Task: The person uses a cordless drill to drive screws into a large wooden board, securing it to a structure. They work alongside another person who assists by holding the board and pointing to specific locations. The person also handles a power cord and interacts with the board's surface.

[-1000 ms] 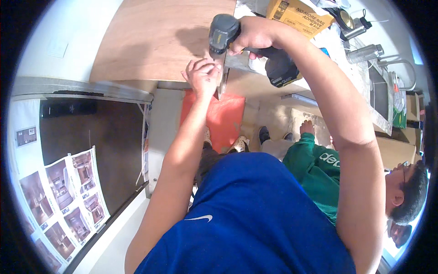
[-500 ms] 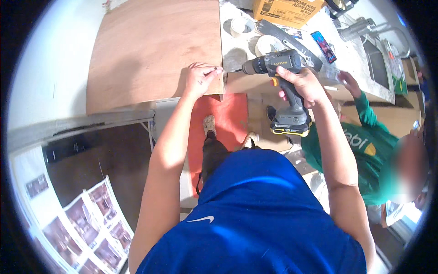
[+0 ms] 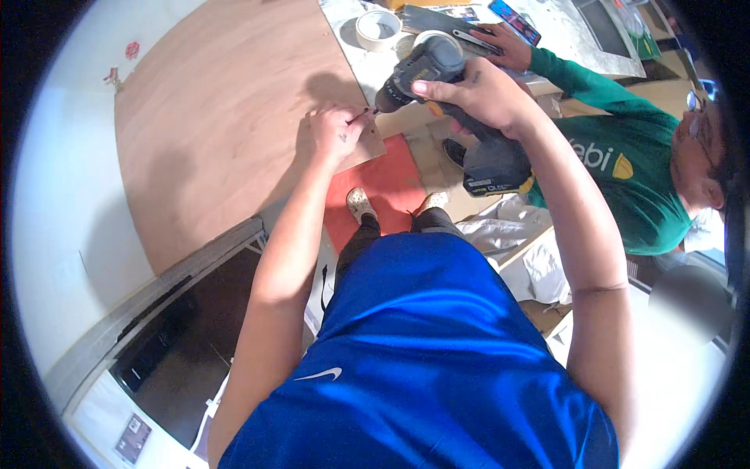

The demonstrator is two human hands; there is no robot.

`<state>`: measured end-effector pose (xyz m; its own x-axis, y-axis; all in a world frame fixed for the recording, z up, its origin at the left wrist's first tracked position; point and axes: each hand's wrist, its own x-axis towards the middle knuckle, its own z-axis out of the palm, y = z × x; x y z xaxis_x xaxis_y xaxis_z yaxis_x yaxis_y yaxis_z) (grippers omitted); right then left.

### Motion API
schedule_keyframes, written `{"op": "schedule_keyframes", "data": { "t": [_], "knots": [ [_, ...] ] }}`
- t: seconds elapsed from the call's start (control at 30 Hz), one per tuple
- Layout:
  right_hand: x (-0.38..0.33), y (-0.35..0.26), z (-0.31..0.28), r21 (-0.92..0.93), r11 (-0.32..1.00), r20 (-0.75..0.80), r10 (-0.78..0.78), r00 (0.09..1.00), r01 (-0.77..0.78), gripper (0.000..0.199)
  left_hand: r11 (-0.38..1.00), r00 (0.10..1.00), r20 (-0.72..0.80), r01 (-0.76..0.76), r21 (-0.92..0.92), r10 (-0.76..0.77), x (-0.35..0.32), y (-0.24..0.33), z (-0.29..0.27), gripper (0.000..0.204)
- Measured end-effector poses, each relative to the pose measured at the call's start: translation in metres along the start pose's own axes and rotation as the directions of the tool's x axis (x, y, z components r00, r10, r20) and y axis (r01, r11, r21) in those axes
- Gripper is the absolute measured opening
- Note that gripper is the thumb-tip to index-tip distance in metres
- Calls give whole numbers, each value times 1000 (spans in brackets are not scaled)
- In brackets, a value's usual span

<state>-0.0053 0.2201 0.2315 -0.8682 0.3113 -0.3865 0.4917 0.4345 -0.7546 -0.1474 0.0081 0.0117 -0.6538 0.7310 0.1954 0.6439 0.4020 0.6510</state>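
Observation:
My right hand (image 3: 488, 98) grips a black and grey cordless drill (image 3: 426, 70) by its handle, its chuck pointing left and down. The battery at its base hangs low, with yellow trim. Just left of the chuck, my left hand (image 3: 336, 134) has thumb and fingers pinched together around something too small to name, close to the drill's tip. Both work over the right edge of a large brown plywood board (image 3: 234, 102), near its front corner. Whether the tip touches the board is unclear.
A co-worker in a green sweatshirt (image 3: 617, 148) stands at the right, one hand (image 3: 506, 48) on the counter beside a phone (image 3: 516, 22). White tape rolls (image 3: 378, 31) and a dark flat bar (image 3: 437, 22) lie behind the drill. A red mat (image 3: 391, 168) covers the floor.
The view has turned, so the board appears tilted. My drill has come closer to my left hand and points more downward. The co-worker's hand has reached farther onto the counter, near the phone.

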Motion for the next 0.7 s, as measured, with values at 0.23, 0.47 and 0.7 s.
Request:
{"op": "schedule_keyframes", "data": {
  "t": [0.23,0.47,0.7],
  "knots": [
    [-7,-31,-2,-174,985,-6,-21,1000,20,58,990,994,47,100,-103,-96,-3,10,-6,18],
    [-4,-18,1,-186,982,-50,-33,998,24,57,956,986,68,165,-242,-153,-2,26,-12,22],
    [-5,-23,2,-174,984,9,43,999,-41,54,997,1000,-17,24,-68,-25,-7,23,-10,19]
  ]
}}
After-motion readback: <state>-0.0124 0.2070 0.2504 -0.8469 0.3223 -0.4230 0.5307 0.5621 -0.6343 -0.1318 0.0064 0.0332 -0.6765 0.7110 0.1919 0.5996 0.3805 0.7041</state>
